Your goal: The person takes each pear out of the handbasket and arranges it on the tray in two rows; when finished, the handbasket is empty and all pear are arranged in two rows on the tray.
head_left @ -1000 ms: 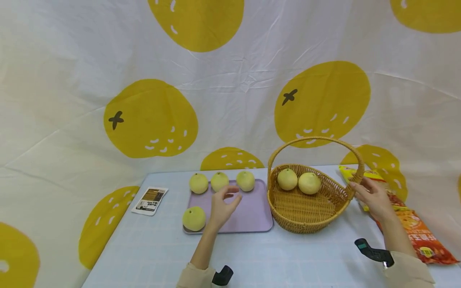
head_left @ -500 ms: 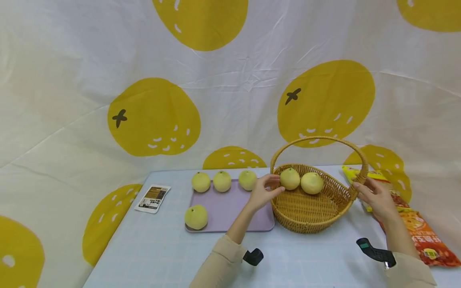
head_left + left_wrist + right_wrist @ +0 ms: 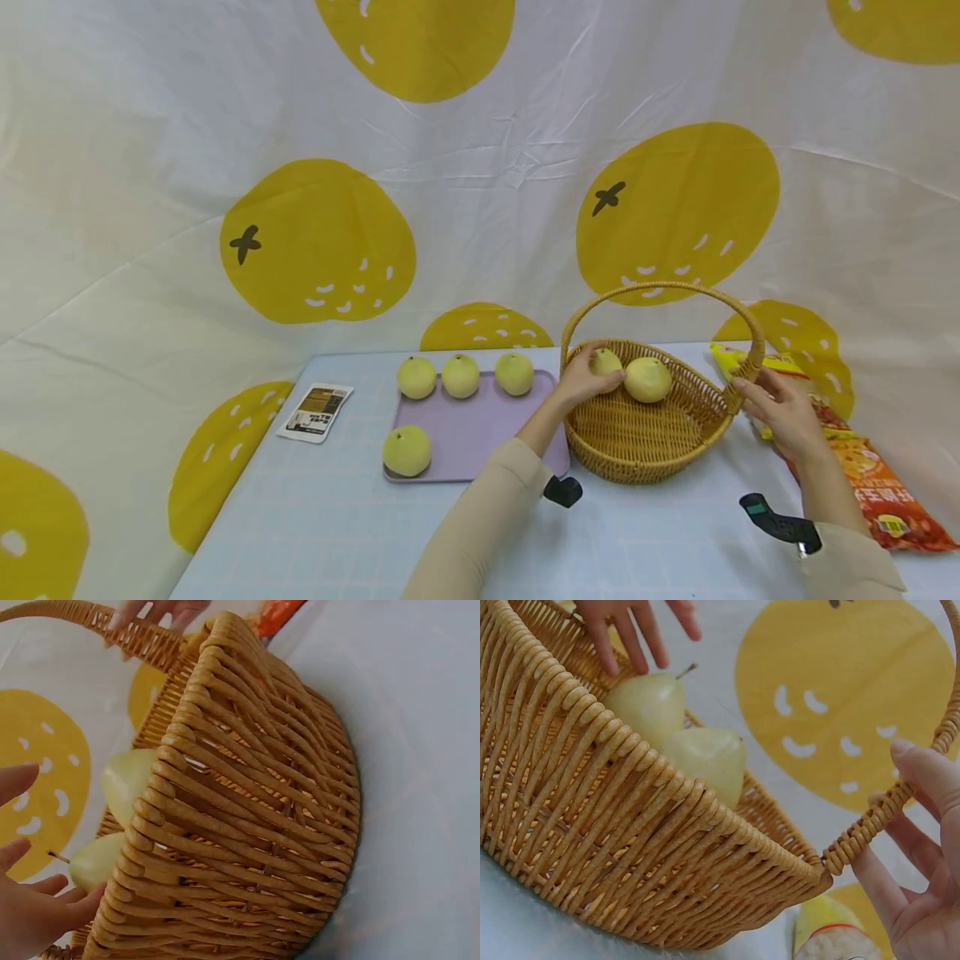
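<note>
My left hand reaches over the left rim of a wicker basket to a pale yellow-green pear. Its fingers are parted round that pear, with fingertips right at its side and the thumb raised apart. A second pear lies against the first inside the basket. On the right side, my right hand holds the lower end of the basket's arched handle, thumb on one side and fingers behind. The basket stands upright on the table.
Left of the basket lies a purple tray. Three pears sit along its back edge, and another pear rests at its front left corner. A flat printed packet lies farther left. Orange and yellow snack bags lie beyond my right arm.
My left hand has moved right, from above the tray to the left pear in the basket. My right hand stays on the handle, and the basket has not visibly moved.
</note>
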A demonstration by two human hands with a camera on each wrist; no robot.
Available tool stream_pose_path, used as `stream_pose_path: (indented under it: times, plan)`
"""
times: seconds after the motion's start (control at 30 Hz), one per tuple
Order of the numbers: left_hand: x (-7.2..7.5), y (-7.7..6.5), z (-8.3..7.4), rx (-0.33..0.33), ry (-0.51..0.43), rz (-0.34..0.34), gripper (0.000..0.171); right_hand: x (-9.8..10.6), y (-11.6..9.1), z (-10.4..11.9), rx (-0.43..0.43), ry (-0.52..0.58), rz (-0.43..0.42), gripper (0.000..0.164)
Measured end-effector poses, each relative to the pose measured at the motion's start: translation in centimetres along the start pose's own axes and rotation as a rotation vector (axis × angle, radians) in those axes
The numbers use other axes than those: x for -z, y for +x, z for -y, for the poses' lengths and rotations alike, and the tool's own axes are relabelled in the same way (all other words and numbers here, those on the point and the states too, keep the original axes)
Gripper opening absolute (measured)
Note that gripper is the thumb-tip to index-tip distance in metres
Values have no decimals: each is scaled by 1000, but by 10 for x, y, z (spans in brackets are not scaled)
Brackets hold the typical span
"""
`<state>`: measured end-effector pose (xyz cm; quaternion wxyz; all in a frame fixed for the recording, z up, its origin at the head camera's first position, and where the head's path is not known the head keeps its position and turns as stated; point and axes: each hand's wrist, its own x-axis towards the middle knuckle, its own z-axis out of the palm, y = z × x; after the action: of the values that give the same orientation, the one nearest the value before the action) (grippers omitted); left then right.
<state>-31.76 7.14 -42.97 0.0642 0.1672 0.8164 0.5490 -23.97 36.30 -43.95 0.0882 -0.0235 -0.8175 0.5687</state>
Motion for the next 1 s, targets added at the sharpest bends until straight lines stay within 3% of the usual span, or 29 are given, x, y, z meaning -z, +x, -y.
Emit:
stream_pose_path:
  times: [0.13, 0.27, 0.6, 0.73, 0.93, 1.0]
  plan:
    - [-6, 12, -2, 62, -43, -57, 68, -1, 0, 2, -1, 12, 3, 67]
    - [-9, 21, -6, 91, -80, -72, 66, -2, 1, 2, 5, 21, -5, 65]
    - [-6, 34, -5, 128, -71, -15, 60, -1, -1, 1, -19, -22, -5, 70]
    - [-5, 35, -8, 120, 15, -29, 55, -1, 1, 1, -8, -9, -11, 67]
    - [-10, 36, -8, 102, 284, -78, 50, 9, 29, -51, -19, 23, -19, 61]
    - [-11, 36, -7, 109, 344, -86, 48, 12, 28, -49, -25, 36, 11, 59]
